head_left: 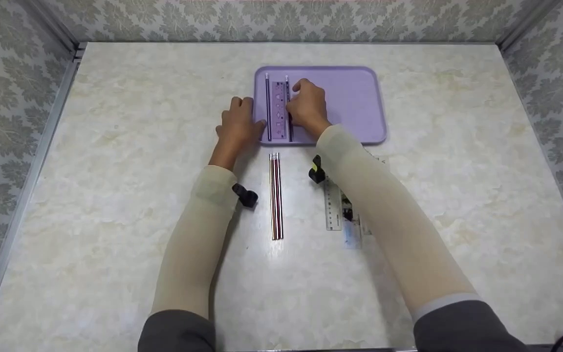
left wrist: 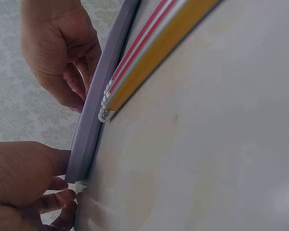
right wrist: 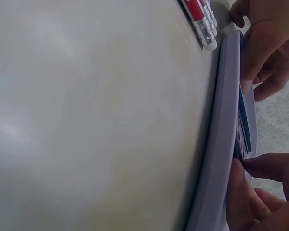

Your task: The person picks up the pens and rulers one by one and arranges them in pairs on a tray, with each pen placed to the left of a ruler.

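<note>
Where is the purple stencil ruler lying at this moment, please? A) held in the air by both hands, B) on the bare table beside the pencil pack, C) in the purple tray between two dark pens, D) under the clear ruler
C: the head view shows the stencil ruler lying flat in the purple tray, with one dark pen on either side of it.

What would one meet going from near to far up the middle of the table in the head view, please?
Pencil bundle → tray's near rim → ruler on the tray, with the left hand and right hand either side.
</note>
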The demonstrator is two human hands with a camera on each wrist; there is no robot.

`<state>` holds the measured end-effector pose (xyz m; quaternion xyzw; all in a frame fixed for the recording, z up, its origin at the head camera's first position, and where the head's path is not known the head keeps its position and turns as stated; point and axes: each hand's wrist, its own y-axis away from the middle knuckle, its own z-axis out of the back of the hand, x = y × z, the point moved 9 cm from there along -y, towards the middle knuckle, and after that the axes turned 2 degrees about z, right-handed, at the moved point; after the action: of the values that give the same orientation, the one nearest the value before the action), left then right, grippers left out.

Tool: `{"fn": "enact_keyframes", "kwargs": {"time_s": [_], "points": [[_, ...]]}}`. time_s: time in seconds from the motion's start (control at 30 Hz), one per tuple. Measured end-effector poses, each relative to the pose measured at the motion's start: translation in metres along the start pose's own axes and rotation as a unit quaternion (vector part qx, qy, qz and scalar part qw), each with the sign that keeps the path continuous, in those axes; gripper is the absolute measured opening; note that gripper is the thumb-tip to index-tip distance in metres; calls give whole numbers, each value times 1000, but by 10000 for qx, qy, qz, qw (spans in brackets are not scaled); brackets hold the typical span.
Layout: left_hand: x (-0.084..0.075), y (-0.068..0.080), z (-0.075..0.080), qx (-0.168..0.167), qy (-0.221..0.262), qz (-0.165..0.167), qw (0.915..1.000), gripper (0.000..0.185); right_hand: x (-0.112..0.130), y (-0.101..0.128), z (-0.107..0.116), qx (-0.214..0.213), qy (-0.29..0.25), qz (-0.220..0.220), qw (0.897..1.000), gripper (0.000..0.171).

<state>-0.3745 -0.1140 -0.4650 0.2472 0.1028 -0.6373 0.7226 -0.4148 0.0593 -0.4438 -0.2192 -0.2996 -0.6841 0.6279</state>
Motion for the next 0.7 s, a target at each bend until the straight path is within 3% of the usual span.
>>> {"fn": "enact_keyframes", "kwargs": {"time_s": [0.37, 0.7], "points": [[-1, 2, 1, -6, 8, -36, 10000, 62, -2, 0, 2, 38, 222, 98, 9997, 39], [-1, 0, 0, 37, 9, 0, 10000, 63, -12, 1, 13, 263, -183, -110, 9994, 44]]}}
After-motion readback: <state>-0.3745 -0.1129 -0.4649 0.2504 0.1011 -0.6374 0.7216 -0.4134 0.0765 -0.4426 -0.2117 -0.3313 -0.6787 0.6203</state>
